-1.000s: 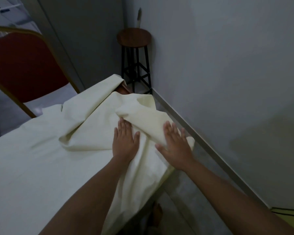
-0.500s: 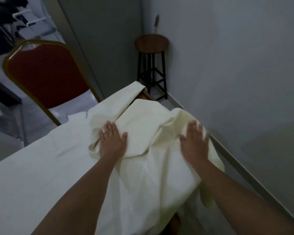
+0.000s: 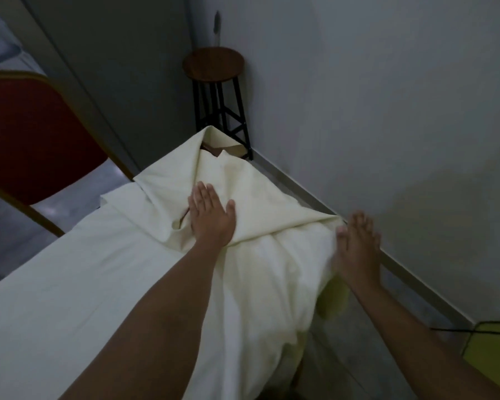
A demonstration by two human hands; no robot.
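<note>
A cream cloth covers a table and lies bunched in folds at the far right corner. My left hand presses flat on a folded-over flap of the cloth, fingers straight. My right hand is at the table's right edge with fingers straight, touching the flap's pulled-out corner where the cloth drops over the side. A bit of dark table top shows at the far corner.
A red chair with a gold frame stands at the left of the table. A round wooden stool on black legs stands in the room's corner. The grey wall runs close along the right. A yellow-green object sits at the lower right.
My right hand has slid right across the cloth to the table's edge, drawing the flap flatter. My left hand has stayed pressed on the fold. The view has shifted.
</note>
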